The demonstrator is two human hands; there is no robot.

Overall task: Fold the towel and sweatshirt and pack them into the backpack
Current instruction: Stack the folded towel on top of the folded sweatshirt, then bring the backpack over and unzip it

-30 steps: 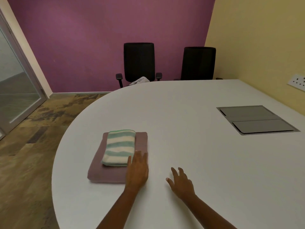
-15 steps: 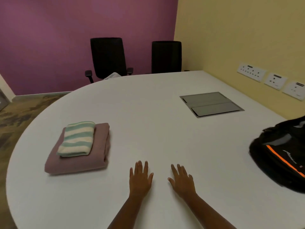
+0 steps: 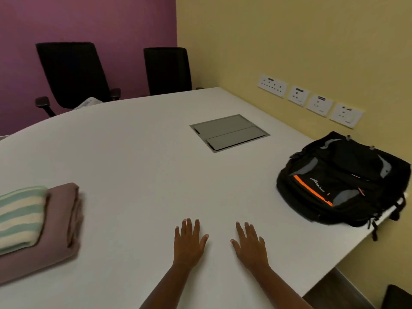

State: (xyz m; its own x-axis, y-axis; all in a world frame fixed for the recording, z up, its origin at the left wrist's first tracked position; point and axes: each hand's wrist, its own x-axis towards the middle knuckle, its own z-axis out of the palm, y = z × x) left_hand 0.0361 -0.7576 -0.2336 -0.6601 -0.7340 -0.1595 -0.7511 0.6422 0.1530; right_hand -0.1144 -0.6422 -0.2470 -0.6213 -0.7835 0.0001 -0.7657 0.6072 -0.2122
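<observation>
Fingers [image 3: 186, 228] straight, released; left hand [image 3: 189, 244] and right hand [image 3: 250, 245] flat on table [image 3: 145, 175], backpack [image 3: 341, 181] now fully visible.

Towel [image 3: 19, 217] – green-cream stripes; sweatshirt [image 3: 60, 221] mauve; backpack [image 3: 343, 181] black, orange stripe – table [image 3: 138, 163] white.

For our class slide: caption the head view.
Left hand, right hand spread over table; folded towel atop sweatshirt; backpack at right.
</observation>
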